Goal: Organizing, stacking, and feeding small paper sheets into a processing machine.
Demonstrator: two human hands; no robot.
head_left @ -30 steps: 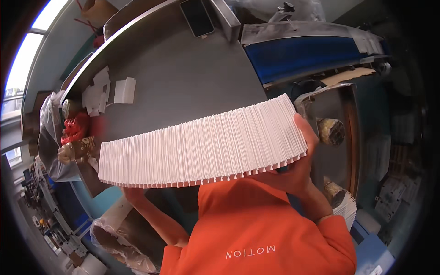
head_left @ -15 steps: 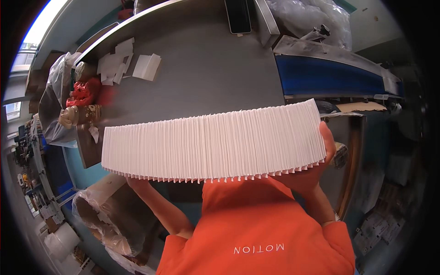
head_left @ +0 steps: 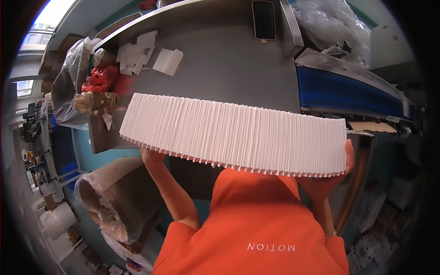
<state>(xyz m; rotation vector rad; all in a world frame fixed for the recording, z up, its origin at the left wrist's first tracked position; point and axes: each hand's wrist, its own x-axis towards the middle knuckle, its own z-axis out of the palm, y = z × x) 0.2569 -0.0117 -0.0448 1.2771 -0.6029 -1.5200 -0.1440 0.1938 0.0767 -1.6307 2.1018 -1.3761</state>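
Observation:
A long row of folded white paper sheets (head_left: 233,134), pressed side by side like a stack of paper towels, is held up between my two hands. Its left end sits higher than its right end. Under the left part, my left hand (head_left: 152,156) supports the row, fingers mostly hidden behind it. My right hand (head_left: 326,182) grips the right end, with the thumb up along the outer side and the other fingers out of sight. The row's far edge overlaps the grey metal tabletop (head_left: 215,68) in the view.
On the tabletop lie a phone (head_left: 264,20), white paper pieces (head_left: 134,55) and a small white packet (head_left: 167,62). A red plastic bag (head_left: 100,79) and a patterned roll (head_left: 104,101) are at its left. A blue conveyor belt (head_left: 348,89) runs at right; a plastic-lined carton (head_left: 123,192) stands lower left.
The paper row has tilted: its left end rose and its right end dropped. It also shifted right in the picture, as did the table and surroundings. Both hands keep their hold.

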